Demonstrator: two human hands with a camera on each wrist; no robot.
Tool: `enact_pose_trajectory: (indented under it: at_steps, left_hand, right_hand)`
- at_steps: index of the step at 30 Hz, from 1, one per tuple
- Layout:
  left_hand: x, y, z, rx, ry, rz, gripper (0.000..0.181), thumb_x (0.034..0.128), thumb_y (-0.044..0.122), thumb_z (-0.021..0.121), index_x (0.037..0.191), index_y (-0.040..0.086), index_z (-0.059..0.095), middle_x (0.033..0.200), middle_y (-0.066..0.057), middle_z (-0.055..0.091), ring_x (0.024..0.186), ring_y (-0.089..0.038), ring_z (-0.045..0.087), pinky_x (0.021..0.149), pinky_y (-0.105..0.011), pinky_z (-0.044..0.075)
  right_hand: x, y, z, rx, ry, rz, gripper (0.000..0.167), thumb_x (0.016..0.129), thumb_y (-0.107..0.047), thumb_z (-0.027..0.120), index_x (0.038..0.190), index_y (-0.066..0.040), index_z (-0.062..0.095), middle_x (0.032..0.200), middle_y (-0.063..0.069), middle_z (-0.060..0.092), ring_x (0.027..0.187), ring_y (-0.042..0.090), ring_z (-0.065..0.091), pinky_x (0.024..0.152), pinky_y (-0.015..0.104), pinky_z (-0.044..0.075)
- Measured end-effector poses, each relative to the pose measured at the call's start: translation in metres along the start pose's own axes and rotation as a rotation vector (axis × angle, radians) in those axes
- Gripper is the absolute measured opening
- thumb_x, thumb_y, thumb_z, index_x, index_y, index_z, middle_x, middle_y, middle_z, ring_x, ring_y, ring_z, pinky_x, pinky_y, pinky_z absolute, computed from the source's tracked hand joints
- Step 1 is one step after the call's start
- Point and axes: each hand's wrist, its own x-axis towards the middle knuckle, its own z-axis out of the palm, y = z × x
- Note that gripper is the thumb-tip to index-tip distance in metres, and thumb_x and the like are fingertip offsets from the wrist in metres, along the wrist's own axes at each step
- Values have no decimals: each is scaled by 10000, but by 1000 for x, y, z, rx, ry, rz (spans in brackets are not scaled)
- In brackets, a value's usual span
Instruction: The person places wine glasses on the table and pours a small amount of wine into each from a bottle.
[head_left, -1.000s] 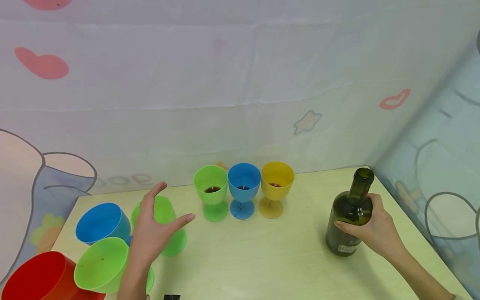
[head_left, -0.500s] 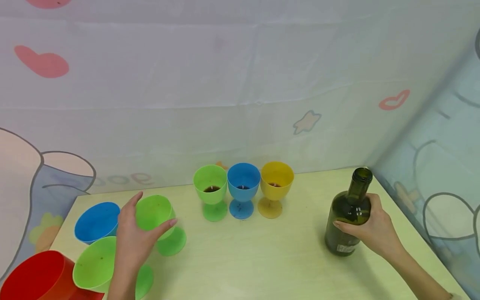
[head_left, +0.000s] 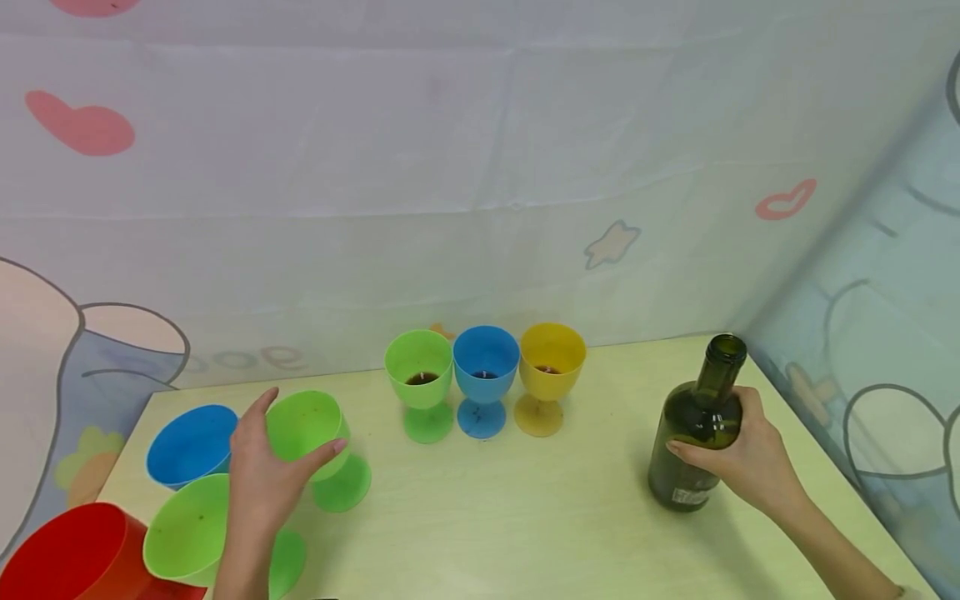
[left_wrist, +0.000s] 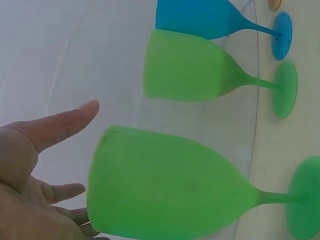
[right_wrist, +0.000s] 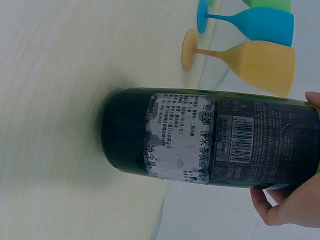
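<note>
My left hand (head_left: 262,479) hovers by the rim of a green goblet (head_left: 307,421), thumb and fingers spread wide. In the left wrist view the thumb is clear of the bowl (left_wrist: 165,185), while the other fingertips lie partly behind its rim, so contact there cannot be told. My right hand (head_left: 757,454) grips the upper body of a dark green wine bottle (head_left: 686,467). The bottle is upright and uncapped, and the right wrist view shows its worn paper label (right_wrist: 180,137). Its base is at the table surface.
Along the back stand a green goblet (head_left: 420,367), a blue goblet (head_left: 487,362) and a yellow goblet (head_left: 553,362), each with dark liquid inside. At the left are blue (head_left: 191,446), green (head_left: 187,529) and red (head_left: 67,554) goblets. A printed cloth (head_left: 480,167) hangs behind the table (head_left: 525,517).
My left hand has moved left and slightly down, bringing its spread fingers around the nearby green goblet's rim. The right hand and bottle have stayed in place.
</note>
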Motion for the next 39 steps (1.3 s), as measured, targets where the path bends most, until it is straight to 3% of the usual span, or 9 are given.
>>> enact_pose_trajectory:
  at_steps: [7,15,20,27,33,39]
  left_hand:
    - [2,-2,5,15,11,1,1006,699,179,791,1435,-11,133,1428,-284,167,1300,-441,113,985,-613,201]
    - [-2,-8,17,-5,142,62,969,679,148,802,1393,-63,182,1379,-304,211,1260,-465,160,975,-612,208]
    - [-2,-12,24,-64,181,40,991,694,175,791,1406,-53,141,1397,-300,169,1293,-442,133,995,-605,194]
    - [-2,-17,33,-187,221,-50,1058,708,219,789,1427,-18,50,1433,-284,99,1315,-419,136,1041,-552,156]
    - [0,-22,41,-279,289,-59,1075,701,227,797,1428,-2,40,1448,-257,109,1319,-381,158,1066,-498,141]
    - [1,-24,43,-334,320,-62,1085,691,224,804,1426,11,35,1454,-247,108,1324,-363,154,1070,-490,134]
  right_hand:
    - [0,0,0,0,4,2,809,670,-229,813,1207,53,277,1006,282,541,888,416,547,687,475,423]
    - [-1,1,0,5,16,3,814,659,-222,820,1205,50,280,1005,281,541,891,422,544,693,489,416]
    - [-1,1,1,-1,17,16,814,657,-229,820,1205,46,283,1002,275,544,895,416,541,695,478,412]
    - [-1,1,0,-7,16,27,817,661,-242,818,1208,41,282,1005,271,542,896,410,539,694,465,407]
    - [-1,2,1,7,-1,34,816,678,-246,808,1218,43,268,1028,275,533,917,419,531,711,483,410]
    - [-1,1,1,8,0,42,823,673,-253,809,1218,43,268,1022,280,537,912,420,532,709,488,409]
